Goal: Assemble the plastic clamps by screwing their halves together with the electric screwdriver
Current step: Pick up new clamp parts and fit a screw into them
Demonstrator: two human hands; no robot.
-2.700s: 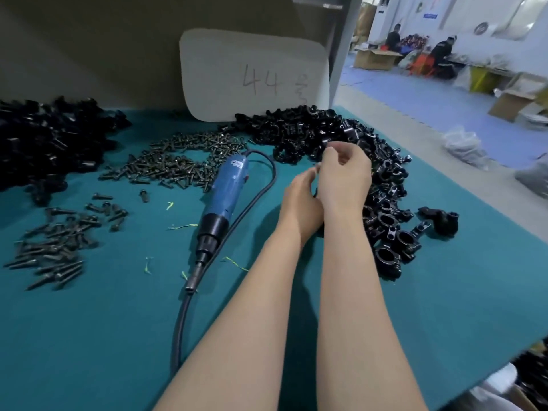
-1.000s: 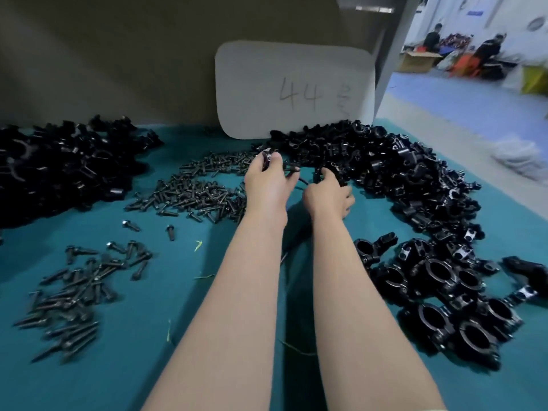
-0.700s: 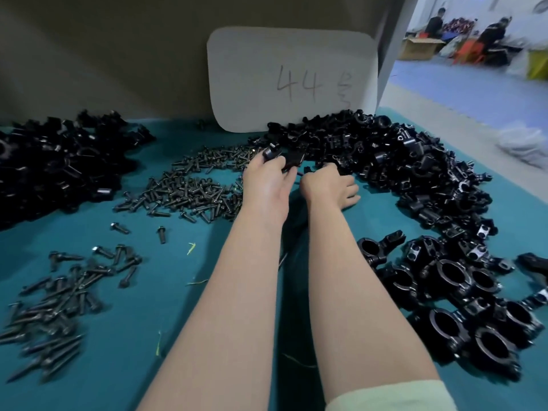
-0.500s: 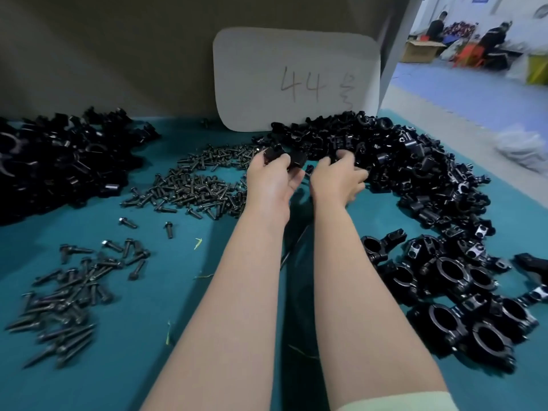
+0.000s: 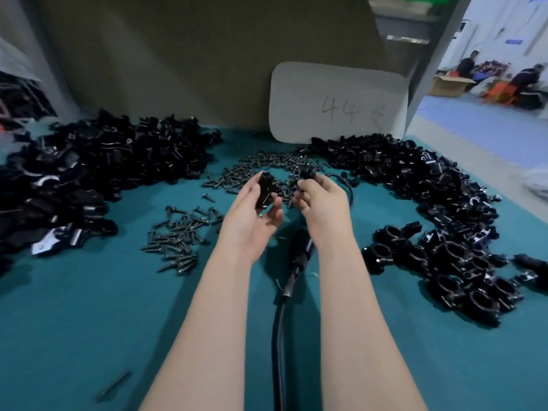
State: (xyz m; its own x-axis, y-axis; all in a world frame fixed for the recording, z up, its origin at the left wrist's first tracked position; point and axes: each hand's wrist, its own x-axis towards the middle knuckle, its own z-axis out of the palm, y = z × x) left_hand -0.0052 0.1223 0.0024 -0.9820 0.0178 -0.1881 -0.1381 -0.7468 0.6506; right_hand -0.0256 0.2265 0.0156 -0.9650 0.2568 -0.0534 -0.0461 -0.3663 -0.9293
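Head camera gives me both forearms reaching up from the bottom edge to the middle of the frame, nearly parallel, with the hands raised above the teal mat. My left hand is turned palm-up, its fingers gently curled and cradling a black clamp half, the thumb standing beside the piece on its right. My right hand shows its back to the lens, wrist bent slightly inward, and its fingertips pinch a second clamp half at the top of the hand. The two pieces sit near each other at centre frame but apart, not joined.

Between the forearms the electric screwdriver lies flat on the mat, and its black cable runs down to the bottom edge. Behind the hands is a heap of dark screws, with a smaller scatter of screws at centre left. Loose clamp parts are piled at upper left and upper right; ring-shaped assembled clamps cluster at right. A white card marked "44" leans against the back wall.
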